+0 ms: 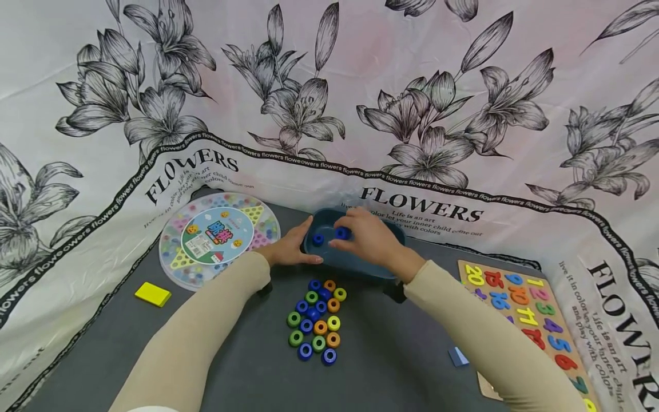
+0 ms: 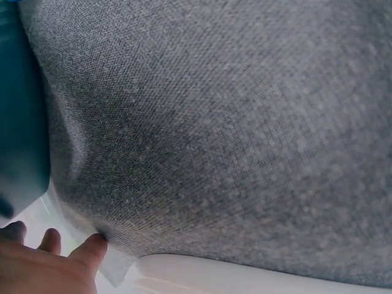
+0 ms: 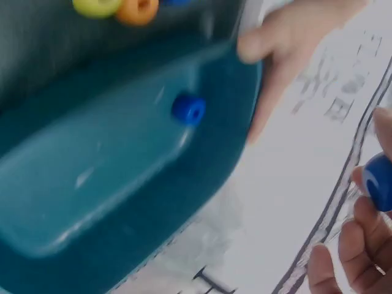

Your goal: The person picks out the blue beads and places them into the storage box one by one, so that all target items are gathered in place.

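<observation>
A teal plastic bin (image 1: 355, 264) stands at the back middle of the table. My left hand (image 1: 290, 247) rests against its left end, thumb and fingers spread around the corner. One blue bead (image 3: 188, 109), thick and ring-shaped, lies on the bin floor near that end. Above the bin, my right hand (image 1: 372, 239) pinches a second blue bead (image 3: 380, 182) between thumb and fingers. Several loose blue, green, orange and yellow beads (image 1: 318, 343) lie grouped on the table in front of the bin. In the left wrist view, only some fingers (image 2: 92, 251) show beside the bin (image 2: 24, 116).
To the left are a round board game (image 1: 218, 234) in clear wrap and a yellow block (image 1: 153, 294). A wooden number board (image 1: 515, 320) lies at the right, partly under the right sleeve, with a small blue piece (image 1: 457, 357) beside it. Flowered cloth (image 1: 309, 183) hangs behind the bin.
</observation>
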Available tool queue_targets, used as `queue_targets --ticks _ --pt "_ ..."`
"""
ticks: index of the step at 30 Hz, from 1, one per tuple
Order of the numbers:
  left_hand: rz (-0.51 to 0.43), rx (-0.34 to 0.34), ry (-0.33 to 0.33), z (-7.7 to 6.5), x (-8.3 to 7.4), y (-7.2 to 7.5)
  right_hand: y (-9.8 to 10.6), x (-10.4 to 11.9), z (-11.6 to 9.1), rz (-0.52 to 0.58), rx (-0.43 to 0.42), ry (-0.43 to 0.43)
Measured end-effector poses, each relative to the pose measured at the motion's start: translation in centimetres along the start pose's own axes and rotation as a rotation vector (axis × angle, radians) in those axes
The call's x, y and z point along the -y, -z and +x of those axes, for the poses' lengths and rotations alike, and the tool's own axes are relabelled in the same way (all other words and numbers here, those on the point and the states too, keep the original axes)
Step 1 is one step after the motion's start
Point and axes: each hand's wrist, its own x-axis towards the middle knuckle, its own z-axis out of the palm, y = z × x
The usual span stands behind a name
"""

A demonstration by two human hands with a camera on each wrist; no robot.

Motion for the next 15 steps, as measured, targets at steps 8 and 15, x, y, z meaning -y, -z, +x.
queue_targets --ticks 8,15 --pt "-0.007 -0.023 0.004 -0.1 -0.7 0.2 -0.3 -4.1 2.5 0.038 0.012 -0.181" --pt "-0.002 -0.010 0.001 -0.2 -0.1 0.0 -2.6 -6.6 2.8 0.097 0.020 -0.292"
